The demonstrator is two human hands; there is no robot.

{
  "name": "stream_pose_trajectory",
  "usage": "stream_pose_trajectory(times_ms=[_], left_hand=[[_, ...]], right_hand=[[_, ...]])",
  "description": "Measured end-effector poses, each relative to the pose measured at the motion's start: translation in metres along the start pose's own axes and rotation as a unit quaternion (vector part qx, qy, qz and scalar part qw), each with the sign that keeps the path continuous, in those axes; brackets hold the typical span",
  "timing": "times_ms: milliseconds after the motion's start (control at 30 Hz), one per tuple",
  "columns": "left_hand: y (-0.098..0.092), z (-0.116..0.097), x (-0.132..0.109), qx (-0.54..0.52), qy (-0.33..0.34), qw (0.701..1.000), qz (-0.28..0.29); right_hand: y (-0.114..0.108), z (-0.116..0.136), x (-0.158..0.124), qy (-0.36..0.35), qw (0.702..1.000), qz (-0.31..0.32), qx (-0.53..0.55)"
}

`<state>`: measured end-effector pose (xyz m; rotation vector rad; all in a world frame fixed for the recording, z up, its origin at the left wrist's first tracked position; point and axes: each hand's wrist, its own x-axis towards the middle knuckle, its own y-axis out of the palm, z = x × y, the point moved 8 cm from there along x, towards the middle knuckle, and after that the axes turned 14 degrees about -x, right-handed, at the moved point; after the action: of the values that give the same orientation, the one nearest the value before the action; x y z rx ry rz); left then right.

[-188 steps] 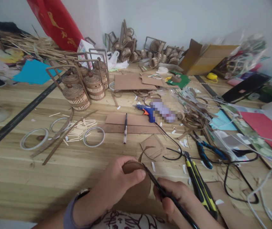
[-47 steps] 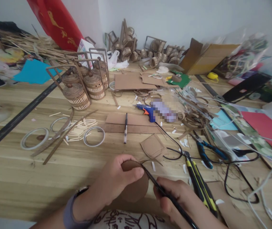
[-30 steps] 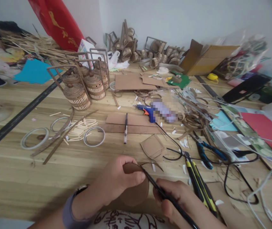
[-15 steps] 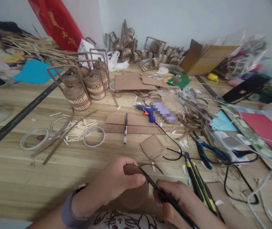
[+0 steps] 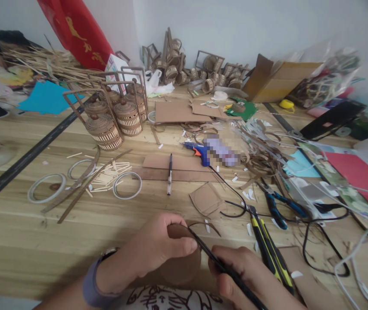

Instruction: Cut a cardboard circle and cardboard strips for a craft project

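My left hand (image 5: 167, 239) is closed on a round brown cardboard disc (image 5: 182, 265), thumb on the near face and fingers behind the upper edge. In my right hand (image 5: 235, 267) is a long, slim black tool (image 5: 214, 258), seen nearly edge-on, so its kind is unclear. Its tip meets the disc's upper right edge, close to my left thumb. A thin curved brown strip (image 5: 211, 226) lies just beyond the tip. Past it is a cardboard square (image 5: 206, 199) with a circle marked on it.
Right of my hands lie yellow-black utility knives (image 5: 269, 252), blue-handled pliers (image 5: 282, 204) and black cord. Ahead are a pen (image 5: 170, 174), a blue glue gun (image 5: 198, 150) and cardboard strips (image 5: 184, 162). Tape rings (image 5: 127, 185), small sticks and lidded baskets (image 5: 103, 131) stand left.
Almost nothing differs. Both hands keep their hold, and the tool and disc have shifted only very slightly.
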<state>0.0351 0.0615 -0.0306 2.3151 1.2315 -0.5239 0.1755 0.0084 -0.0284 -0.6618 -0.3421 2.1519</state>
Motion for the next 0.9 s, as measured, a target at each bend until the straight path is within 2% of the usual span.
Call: stream_pose_trajectory(times_ms=[200,467,667,900], left_hand=[[-0.0017,-0.0007,0.0013,0.005,-0.006,1.000,0.010],[0.0001,-0.0032,0.0008,0.037,-0.003,0.999,0.031],[0.0001,-0.0033,0.0005,0.041,-0.014,0.999,0.024],[-0.0020,-0.0075,-0.0008,0.049,0.006,0.999,0.016]], right_hand=[[-0.0027,-0.0002,0.0002,0.027,0.999,0.013,-0.033],[0.0000,-0.0039,0.0033,-0.013,1.000,-0.010,-0.012],[-0.0017,0.0019,0.0038,-0.018,0.999,-0.011,-0.039],[-0.0020,0.0056,0.0041,-0.024,0.999,0.004,-0.023]])
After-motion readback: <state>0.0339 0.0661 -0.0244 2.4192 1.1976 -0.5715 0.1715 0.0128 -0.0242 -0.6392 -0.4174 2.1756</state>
